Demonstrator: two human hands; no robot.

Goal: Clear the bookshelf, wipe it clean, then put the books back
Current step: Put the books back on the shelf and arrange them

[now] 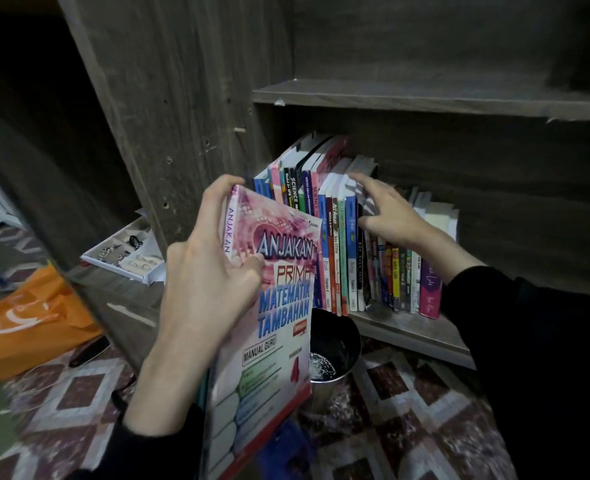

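Note:
My left hand [210, 268] grips a pink and white maths book [269, 334] by its spine and top edge, holding it upright in front of the shelf. A row of books [335, 244] stands on the lower shelf board [411, 330] of the dark wooden bookshelf. My right hand [387, 213] reaches into that row with fingers spread, touching the tops of the tall books in the middle. The upper shelf board [425, 95] holds nothing that I can see.
A metal bin [331, 362] stands on the patterned floor just below the shelf. An orange bag [27, 323] lies at the left. A white tray of small items [127, 254] sits on a low ledge left of the bookshelf side panel [169, 109].

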